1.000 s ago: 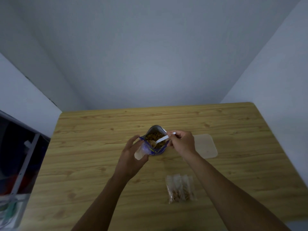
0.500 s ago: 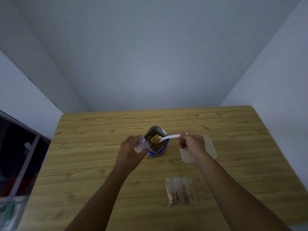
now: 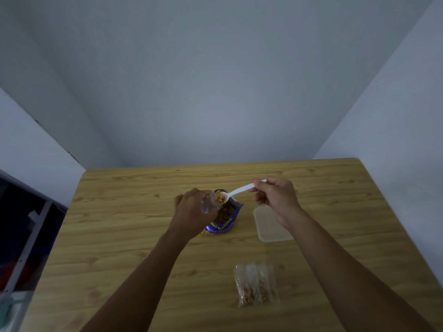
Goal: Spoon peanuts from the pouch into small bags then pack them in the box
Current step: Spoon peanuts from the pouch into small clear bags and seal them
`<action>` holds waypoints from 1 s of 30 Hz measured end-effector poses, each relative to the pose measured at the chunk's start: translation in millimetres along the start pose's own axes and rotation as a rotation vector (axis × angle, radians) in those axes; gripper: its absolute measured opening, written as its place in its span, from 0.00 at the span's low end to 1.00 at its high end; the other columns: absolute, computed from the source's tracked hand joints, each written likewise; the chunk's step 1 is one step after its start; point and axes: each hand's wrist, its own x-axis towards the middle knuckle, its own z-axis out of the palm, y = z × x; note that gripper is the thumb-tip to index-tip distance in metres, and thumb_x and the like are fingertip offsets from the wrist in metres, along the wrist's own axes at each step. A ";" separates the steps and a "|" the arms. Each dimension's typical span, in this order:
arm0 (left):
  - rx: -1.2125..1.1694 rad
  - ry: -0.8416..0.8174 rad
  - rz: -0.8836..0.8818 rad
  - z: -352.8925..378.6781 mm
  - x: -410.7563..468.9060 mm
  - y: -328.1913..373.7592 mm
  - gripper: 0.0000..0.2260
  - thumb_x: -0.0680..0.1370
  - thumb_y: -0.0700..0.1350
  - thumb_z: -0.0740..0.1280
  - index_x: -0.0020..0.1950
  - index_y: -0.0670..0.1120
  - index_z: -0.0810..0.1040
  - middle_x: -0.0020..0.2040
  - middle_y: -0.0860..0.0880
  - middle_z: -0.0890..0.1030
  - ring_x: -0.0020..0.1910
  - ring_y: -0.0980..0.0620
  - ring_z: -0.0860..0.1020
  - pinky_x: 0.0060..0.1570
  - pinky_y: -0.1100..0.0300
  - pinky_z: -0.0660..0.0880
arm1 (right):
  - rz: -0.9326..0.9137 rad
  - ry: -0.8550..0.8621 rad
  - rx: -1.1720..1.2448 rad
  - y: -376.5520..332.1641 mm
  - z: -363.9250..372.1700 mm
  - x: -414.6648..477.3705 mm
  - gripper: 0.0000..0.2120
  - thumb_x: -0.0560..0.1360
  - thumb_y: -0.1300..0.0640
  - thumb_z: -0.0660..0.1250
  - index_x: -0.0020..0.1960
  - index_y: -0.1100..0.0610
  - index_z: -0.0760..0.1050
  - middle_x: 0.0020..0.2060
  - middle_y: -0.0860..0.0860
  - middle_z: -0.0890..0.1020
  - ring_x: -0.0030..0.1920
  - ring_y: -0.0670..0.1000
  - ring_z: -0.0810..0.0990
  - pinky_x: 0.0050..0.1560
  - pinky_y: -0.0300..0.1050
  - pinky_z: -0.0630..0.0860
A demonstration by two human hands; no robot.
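**Spoon at the mouth of a small bag, above the open pouch**

Right hand (image 3: 275, 200) raised over the far middle of the table (image 3: 119, 236), fingers curled, pinching the end of a white plastic spoon (image 3: 239, 190). Handle slopes down and left from the hand; the bowl carries peanuts (image 3: 220, 199) and sits at the mouth of a small clear bag (image 3: 211, 204). Right forearm runs in from the lower right corner, cut off by the frame edge.

Left hand (image 3: 191, 214) closed around that small bag, knuckles toward the camera, the bag's open top turned toward the spoon. Most of the bag is hidden behind the fingers; how full it is cannot be made out. Left forearm enters from the bottom edge, also cut off.

Blue pouch (image 3: 224, 220) stands open just beneath the spoon and bag, its left side covered by the left hand. Brown peanuts show inside. Print on its front is too blurred to read.

Clear plastic box (image 3: 268, 226) lies flat, right of the pouch; the right wrist covers its far right corner. Whether it is the box or only its lid cannot be told.

Nearer the camera, well apart from the pouch, a cluster of filled small bags (image 3: 256, 286) lies on the table. The count is unclear, since the clear plastic overlaps.

Left edge: a dark shelf unit (image 3: 21, 236), dim and cropped.
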 end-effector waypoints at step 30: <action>-0.408 0.236 -0.128 0.4 -26.0 -19.5 0.15 0.73 0.41 0.74 0.59 0.48 0.82 0.46 0.53 0.84 0.45 0.55 0.80 0.47 0.54 0.80 | -0.695 -0.045 -0.508 4.7 9.0 -11.0 0.06 0.79 0.60 0.69 0.52 0.54 0.85 0.36 0.42 0.83 0.34 0.43 0.78 0.35 0.41 0.75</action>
